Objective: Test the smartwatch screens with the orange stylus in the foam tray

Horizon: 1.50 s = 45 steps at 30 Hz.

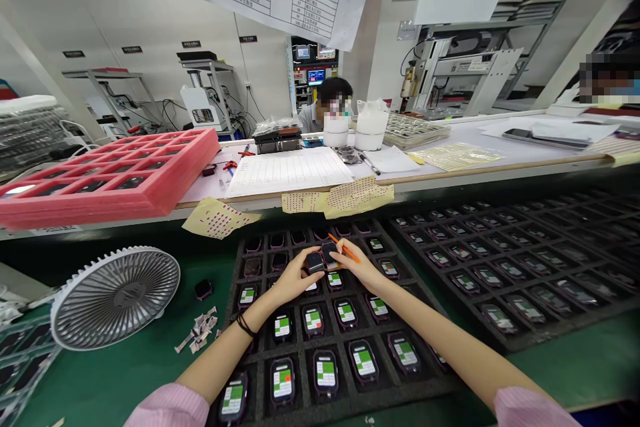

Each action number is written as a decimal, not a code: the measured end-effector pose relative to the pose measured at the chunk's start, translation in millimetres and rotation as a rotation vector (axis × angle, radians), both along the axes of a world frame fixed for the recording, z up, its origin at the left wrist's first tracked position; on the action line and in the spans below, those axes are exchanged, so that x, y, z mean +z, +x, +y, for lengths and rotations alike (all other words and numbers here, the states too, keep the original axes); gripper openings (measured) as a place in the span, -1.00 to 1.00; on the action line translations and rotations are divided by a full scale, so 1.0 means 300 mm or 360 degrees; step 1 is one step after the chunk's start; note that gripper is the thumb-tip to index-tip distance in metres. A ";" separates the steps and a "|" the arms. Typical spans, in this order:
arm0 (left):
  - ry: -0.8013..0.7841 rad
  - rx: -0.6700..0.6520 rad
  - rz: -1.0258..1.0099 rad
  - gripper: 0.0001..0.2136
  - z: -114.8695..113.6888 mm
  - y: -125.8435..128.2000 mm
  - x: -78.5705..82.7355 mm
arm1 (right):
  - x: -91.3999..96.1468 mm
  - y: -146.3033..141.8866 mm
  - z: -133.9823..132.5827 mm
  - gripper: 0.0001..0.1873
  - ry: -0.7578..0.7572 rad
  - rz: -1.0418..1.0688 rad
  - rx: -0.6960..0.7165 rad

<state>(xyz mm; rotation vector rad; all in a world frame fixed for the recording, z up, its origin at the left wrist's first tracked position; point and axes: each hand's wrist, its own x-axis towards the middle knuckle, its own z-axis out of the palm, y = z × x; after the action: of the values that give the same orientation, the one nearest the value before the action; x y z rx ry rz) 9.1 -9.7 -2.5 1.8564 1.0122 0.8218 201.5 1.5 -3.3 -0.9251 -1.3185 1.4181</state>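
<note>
My left hand [296,275] is closed round a small dark watch part [315,262], gripped between thumb and fingers. In my right hand [362,268] is a thin orange stick tool [345,248], held like a pen. A second dark watch part [329,252] sits between the two hands, against my right fingertips; whether it is joined to the first I cannot tell. Both hands are above a black foam tray [295,355]. Its compartments hold several smartwatches [326,372], many with green and white screens, others dark.
A white fan [117,297] stands at left beside a loose watch [203,289] and a pile of small strips [200,330]. Another filled foam tray [500,267] lies right. On the shelf ahead are a pink foam tray [165,197] and papers [290,170]. A person [320,110] sits behind.
</note>
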 end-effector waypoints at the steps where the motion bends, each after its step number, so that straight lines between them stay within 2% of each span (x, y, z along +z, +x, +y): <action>1: 0.0001 0.0002 -0.0002 -0.51 0.000 0.000 0.000 | 0.001 0.000 -0.001 -0.58 -0.0002 0.0003 0.0002; 17: -0.0007 -0.0033 -0.0025 -0.53 0.001 -0.003 0.002 | -0.007 0.000 0.005 -0.58 -0.0036 0.0028 0.0005; 26: -0.0072 -0.0134 -0.0070 -0.50 0.006 -0.011 -0.007 | -0.014 -0.001 0.014 -0.57 -0.0065 0.0011 0.0015; 34: -0.0041 -0.0069 -0.0055 -0.51 0.008 -0.010 -0.013 | -0.023 -0.004 0.022 -0.54 -0.0078 0.0029 0.0014; 45: 0.0157 0.0023 -0.0039 -0.53 0.011 -0.012 -0.009 | -0.021 -0.002 0.023 -0.51 0.0151 -0.0116 -0.0165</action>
<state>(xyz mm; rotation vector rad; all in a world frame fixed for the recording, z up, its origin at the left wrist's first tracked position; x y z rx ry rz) 5.6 -6.5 -5.2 1.9191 0.9863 0.9155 201.0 8.4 -9.7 -0.9755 -1.3600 1.2422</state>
